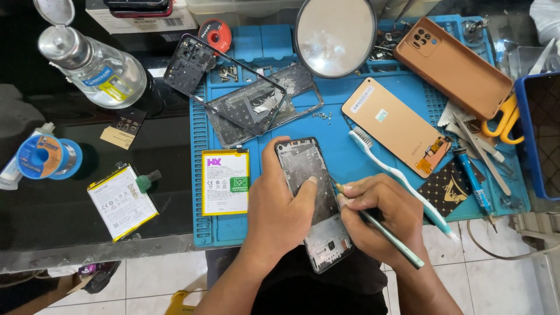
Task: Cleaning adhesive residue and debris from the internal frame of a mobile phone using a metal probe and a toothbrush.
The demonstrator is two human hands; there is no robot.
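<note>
Low in the centre of the frame, your left hand is gripping an opened black smartphone chassis, fingers curled round its left edge and thumb pressed on its bare grey inside, and the chassis is hanging half off the near edge of the blue silicone repair mat. Your right hand is pinching a slim teal-handled tool like a pen, its tip touching the chassis's right edge. At upper left, a clear glass bottle with its flip cap open is holding clear liquid. Along the mat's top edge, moulded compartments are holding small screws and metal bits. Two yellow-edged white batteries are lying at left: one on the mat, one on the black table. Two tan phone backs are sitting at upper right, a flat cover and a soft case. One white toothbrush is lying just beside your right hand.
</note>
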